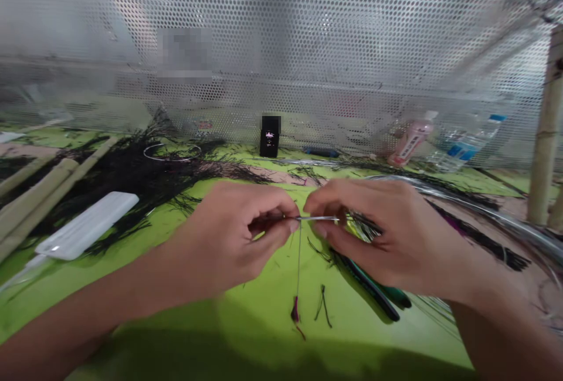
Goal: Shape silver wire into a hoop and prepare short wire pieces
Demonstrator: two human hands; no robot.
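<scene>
In front of the perforated metal panel (281, 29), over a green tabletop (246, 322), I see the left hand (233, 231) pinching a thin silvery wire (320, 218), a thread (299, 261) dangling beneath, while the right hand (382, 228) curls narrowly about the wire's other end, whether gripping I can't tell, above a dark-handled tool (369, 288).

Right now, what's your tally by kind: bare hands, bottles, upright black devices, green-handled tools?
Bare hands: 2 (left hand, right hand)
Bottles: 2 (pink bottle, clear bottle)
Upright black device: 1
Green-handled tool: 1
Total: 6
</scene>
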